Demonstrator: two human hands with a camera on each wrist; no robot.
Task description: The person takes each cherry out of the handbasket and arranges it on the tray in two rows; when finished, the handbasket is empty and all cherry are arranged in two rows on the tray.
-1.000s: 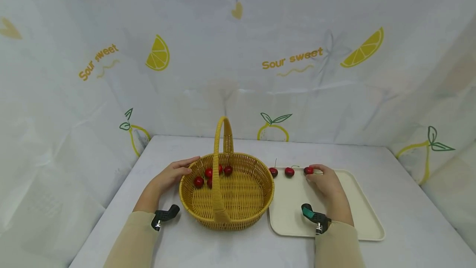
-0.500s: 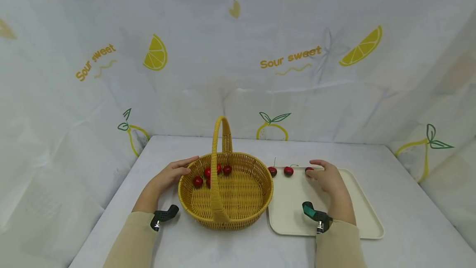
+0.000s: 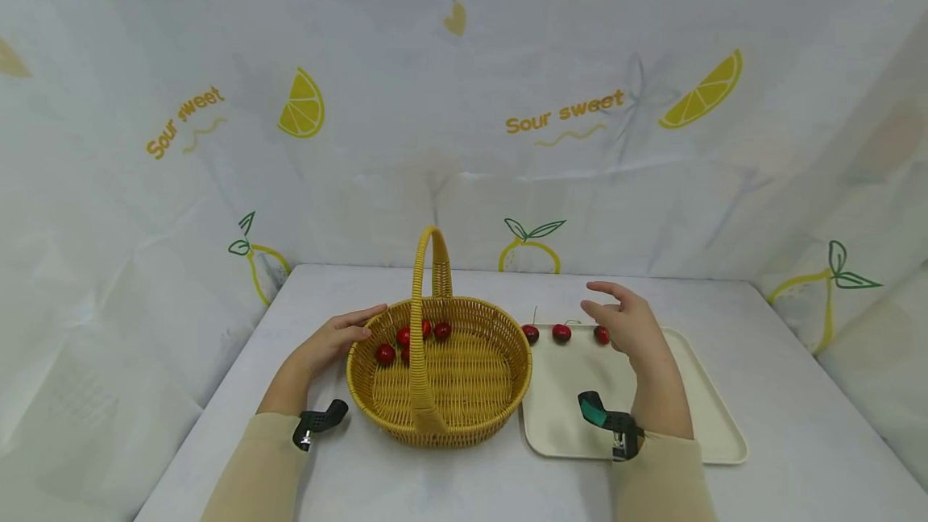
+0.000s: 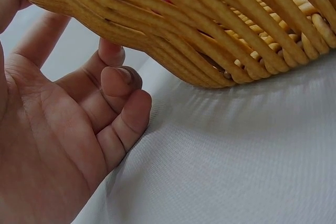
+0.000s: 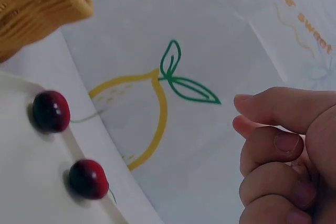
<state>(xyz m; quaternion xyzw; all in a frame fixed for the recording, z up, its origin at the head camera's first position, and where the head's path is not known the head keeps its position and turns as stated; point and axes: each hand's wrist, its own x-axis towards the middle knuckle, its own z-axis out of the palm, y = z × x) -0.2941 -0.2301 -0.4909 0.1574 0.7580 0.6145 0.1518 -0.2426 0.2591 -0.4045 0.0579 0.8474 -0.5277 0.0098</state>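
My left hand [image 3: 329, 342] rests against the left side of a yellow woven basket [image 3: 471, 377], thumb and index finger at its rim. Its other fingers curl loosely beside the wall in the left wrist view. Several red cherries [image 3: 386, 354] lie in the basket's left part. My right hand [image 3: 629, 325] hovers above the cream tray [image 3: 573, 417], thumb and index finger apart with nothing between them. Three dark red cherries line the tray's far edge: a left one [image 3: 531, 334], a middle one [image 3: 561, 333] and a right one [image 3: 601, 335] beside my right hand.
The basket's tall arched handle [image 3: 418, 329] stands up across its middle. Basket and tray sit side by side on a white-covered table [image 3: 783, 393]. A white cloth with lemon prints [image 3: 435, 143] hangs behind and at both sides.
My right hand has let go of the right cherry at the tray's far edge and risen, its thumb and index finger spreading. The left hand and basket stay in place.
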